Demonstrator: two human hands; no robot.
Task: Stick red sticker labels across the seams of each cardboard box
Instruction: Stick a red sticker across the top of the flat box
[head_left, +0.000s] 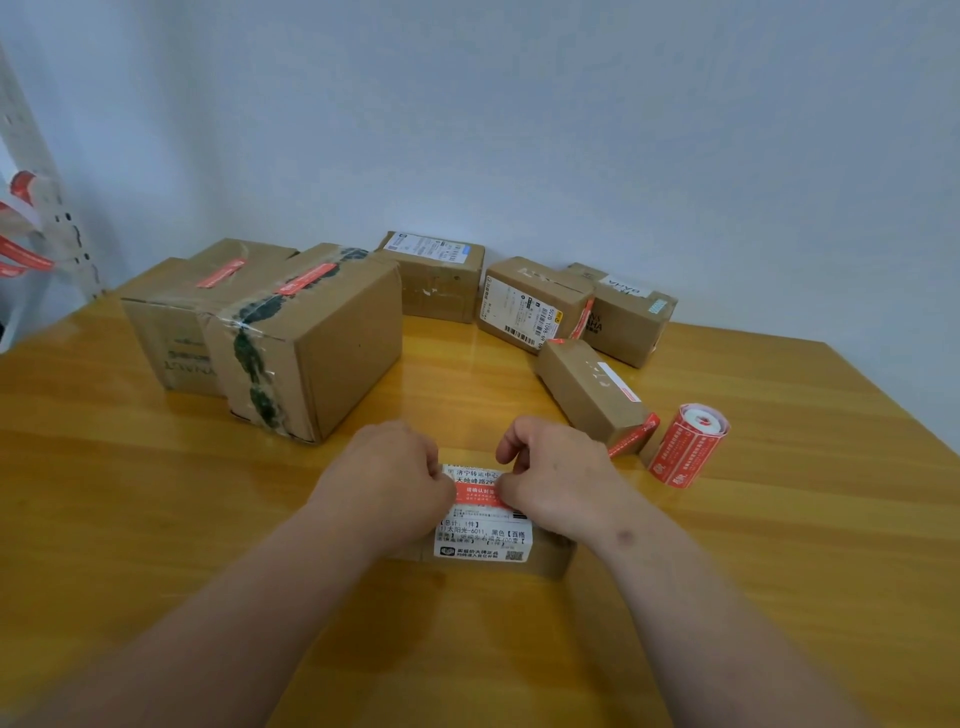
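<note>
A small cardboard box (550, 558) with a white shipping label lies in front of me on the table. A red sticker (480, 494) stretches across its top. My left hand (395, 478) pinches the sticker's left end and my right hand (556, 480) pinches its right end, fingers curled. Whether the sticker touches the box along its whole length is hidden by my hands. The roll of red stickers (688, 444) lies on its side to the right.
Two large boxes (322, 338) with red stickers on top stand at the left. Several smaller boxes (587, 389) sit at the back and right. The yellow wooden table (156, 519) ends at the right. Red strips (21, 260) hang at the far left.
</note>
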